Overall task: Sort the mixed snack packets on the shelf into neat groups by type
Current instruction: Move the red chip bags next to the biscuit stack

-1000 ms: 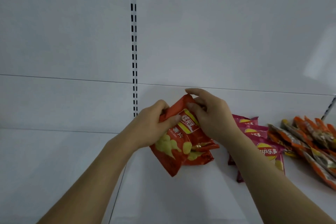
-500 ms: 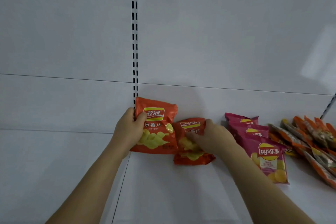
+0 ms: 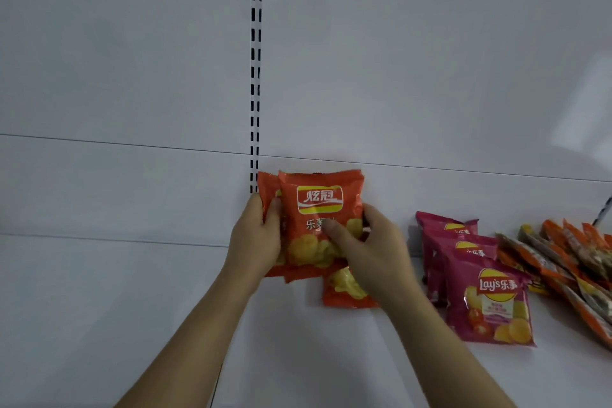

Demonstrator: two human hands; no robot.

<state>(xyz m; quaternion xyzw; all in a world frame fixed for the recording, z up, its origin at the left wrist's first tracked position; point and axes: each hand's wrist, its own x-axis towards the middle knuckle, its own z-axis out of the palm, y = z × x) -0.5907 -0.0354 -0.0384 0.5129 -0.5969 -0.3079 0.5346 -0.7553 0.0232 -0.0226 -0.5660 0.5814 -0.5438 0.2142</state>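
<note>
Two orange-red chip packets stand upright against the shelf's back wall, the front packet (image 3: 319,209) overlapping the one behind (image 3: 267,185). My left hand (image 3: 256,242) grips their left edge, thumb on the front. My right hand (image 3: 367,252) holds the front packet's right side, thumb across its face. A third orange-red packet (image 3: 344,291) lies flat below, partly under my right wrist. Right of it lies a row of pink chip packets (image 3: 490,301), then a pile of slim orange snack sticks (image 3: 563,262).
The white shelf board (image 3: 298,358) runs toward me, with a seam to a neighbouring board on the left. A slotted upright (image 3: 255,76) runs down the white back wall just behind the orange packets.
My right hand lifted the second orange packet from the shelf and stood it in front of the one my left hand holds. A third orange packet now shows lying below.
</note>
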